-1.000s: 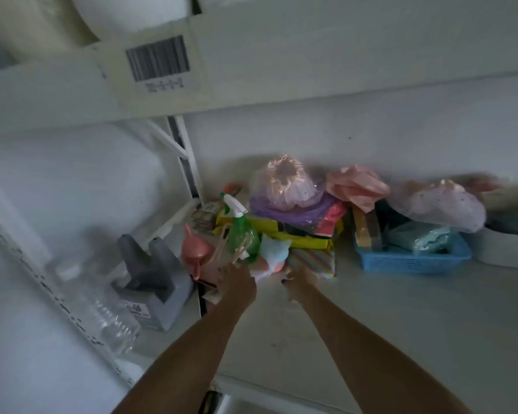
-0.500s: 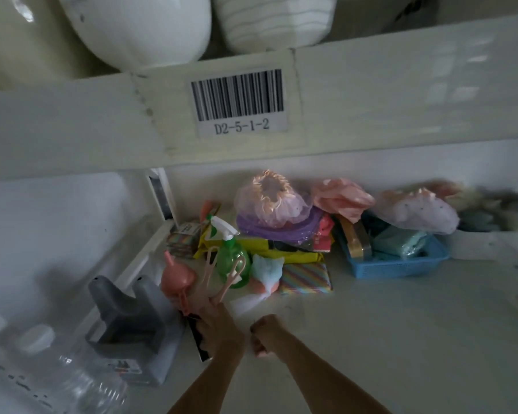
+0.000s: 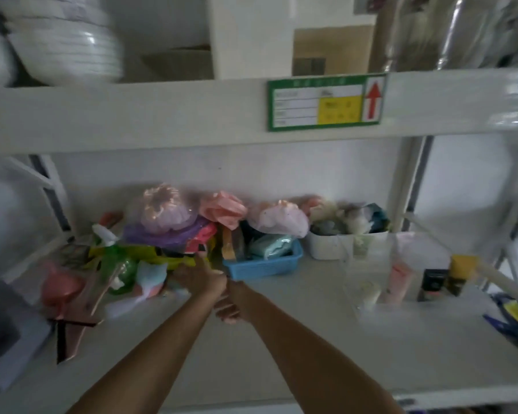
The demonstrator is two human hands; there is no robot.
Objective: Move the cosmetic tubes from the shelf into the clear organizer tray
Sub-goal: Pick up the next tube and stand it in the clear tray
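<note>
Head view, blurred: both bare forearms reach over the white shelf board (image 3: 296, 348). Left hand (image 3: 202, 277) rests at the edge of the colourful clutter beside the blue slotted plastic basket (image 3: 263, 265), fingers curled; whether it grips anything I cannot tell. Right hand (image 3: 232, 303) is clenched just beside it, its contents hidden. Well apart to the right, the clear organizer tray (image 3: 371, 264) holds a pale pink cosmetic tube (image 3: 396, 282) upright, with 2 dark tubes (image 3: 444, 280) near it.
</note>
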